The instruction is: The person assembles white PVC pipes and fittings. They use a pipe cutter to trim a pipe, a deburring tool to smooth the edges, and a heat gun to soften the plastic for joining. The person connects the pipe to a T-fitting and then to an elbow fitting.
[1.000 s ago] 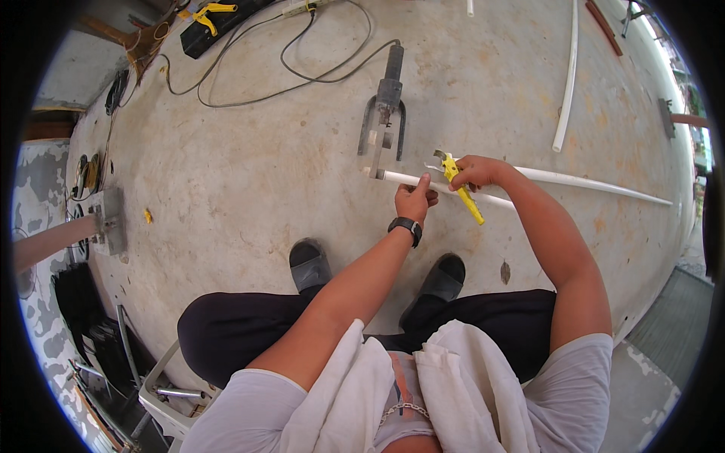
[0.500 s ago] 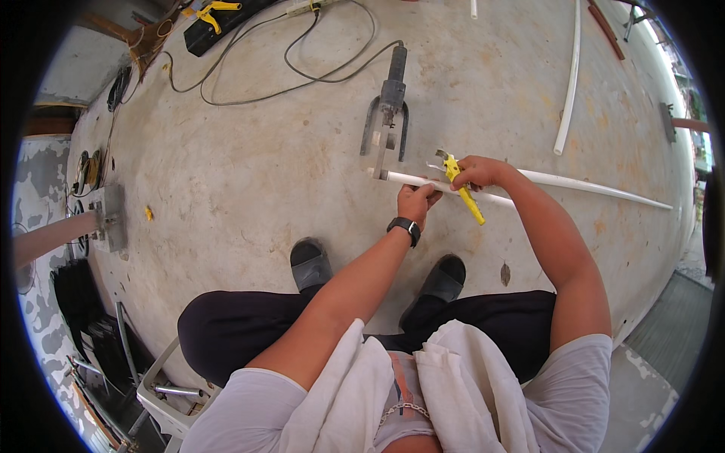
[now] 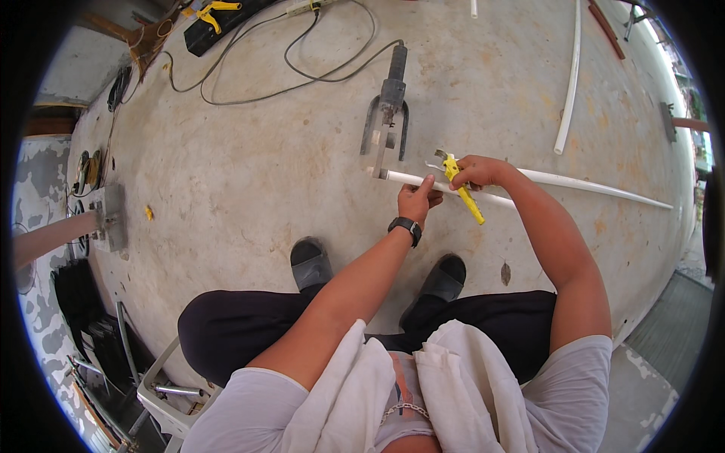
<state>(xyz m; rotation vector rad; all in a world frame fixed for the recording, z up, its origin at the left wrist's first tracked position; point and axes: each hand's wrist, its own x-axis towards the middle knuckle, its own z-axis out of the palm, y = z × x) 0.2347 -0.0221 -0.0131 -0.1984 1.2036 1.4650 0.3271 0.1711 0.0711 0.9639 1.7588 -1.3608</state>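
Observation:
A white plastic pipe point(image 3: 402, 178) runs slantwise in front of me. My left hand point(image 3: 418, 201) is closed around it from below, its thumb now raised on top. The pipe's left end meets the dark fitting at the tip of a corded pipe-welding iron point(image 3: 392, 96), which rests on the floor in its black stand. In my right hand point(image 3: 477, 172) is a yellow pipe cutter point(image 3: 470, 204), lying across the pipe just right of my left hand. Whether its jaw touches the pipe I cannot tell. My right forearm hides the pipe's far end.
Another white pipe point(image 3: 596, 186) lies on the floor beyond my right arm, and a longer one point(image 3: 569, 90) farther back. The iron's black cable point(image 3: 294, 90) loops toward a black case point(image 3: 219, 26) carrying a yellow tool. My sandals point(image 3: 310, 260) stand close below.
My left thumb has lifted and now points up along the pipe. The pipe, the cutter and my right hand are almost where they were.

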